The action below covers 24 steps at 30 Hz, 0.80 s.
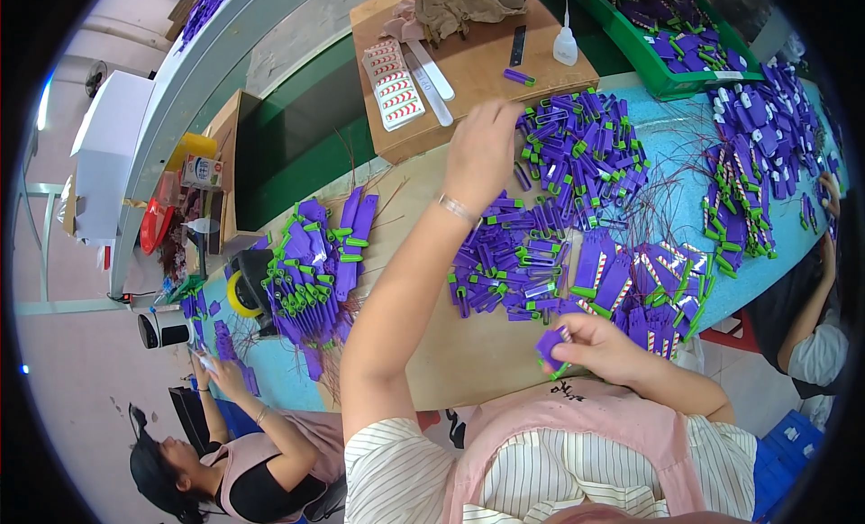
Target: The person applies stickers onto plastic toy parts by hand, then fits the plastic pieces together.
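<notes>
My left hand (485,147) reaches far over the table, its fingers curled at the upper left edge of a heap of small purple pieces with green ends (586,154). Its fingertips are partly hidden, so I cannot make out what lies in them. Close to my body, my right hand (595,346) pinches a flat purple piece with a green end (551,346). Just beyond the right hand lie flat purple pieces with red-and-white striped strips and green ends (602,270). Further purple pieces (514,254) spread between my two hands.
A wooden box (487,73) bears a sticker sheet (394,87), crumpled brown paper and a white nozzle bottle (565,46). A green crate (667,78) stands far right. Green-tipped purple bundles (306,290) lie left. Co-workers sit on both sides; thin red wires trail across the table.
</notes>
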Each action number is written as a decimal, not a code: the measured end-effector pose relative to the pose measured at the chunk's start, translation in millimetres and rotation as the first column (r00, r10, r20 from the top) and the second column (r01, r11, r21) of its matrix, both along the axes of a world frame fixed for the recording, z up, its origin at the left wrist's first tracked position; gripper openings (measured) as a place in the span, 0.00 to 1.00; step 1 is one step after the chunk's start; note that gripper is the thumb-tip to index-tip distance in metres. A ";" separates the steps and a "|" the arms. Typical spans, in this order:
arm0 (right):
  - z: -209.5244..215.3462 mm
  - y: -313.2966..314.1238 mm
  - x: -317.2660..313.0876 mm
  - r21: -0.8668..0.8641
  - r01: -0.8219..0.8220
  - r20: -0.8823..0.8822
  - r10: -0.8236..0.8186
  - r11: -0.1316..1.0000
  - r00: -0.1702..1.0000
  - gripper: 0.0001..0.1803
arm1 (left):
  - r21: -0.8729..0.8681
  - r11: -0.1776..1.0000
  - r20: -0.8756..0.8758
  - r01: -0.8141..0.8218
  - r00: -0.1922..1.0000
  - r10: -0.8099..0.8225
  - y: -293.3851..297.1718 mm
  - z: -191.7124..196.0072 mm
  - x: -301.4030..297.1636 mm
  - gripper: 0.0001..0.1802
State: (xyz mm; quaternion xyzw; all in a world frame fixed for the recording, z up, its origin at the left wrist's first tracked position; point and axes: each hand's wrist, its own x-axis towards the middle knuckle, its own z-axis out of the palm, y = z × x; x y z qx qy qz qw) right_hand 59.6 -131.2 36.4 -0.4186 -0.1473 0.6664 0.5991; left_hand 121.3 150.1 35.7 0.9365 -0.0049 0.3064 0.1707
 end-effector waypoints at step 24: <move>10.1 -5.3 -18.7 -0.081 0.111 0.094 -0.103 0.991 0.990 0.14 | -0.964 0.152 -0.238 -0.218 0.963 -0.125 -143.8 12.3 -212.1 0.21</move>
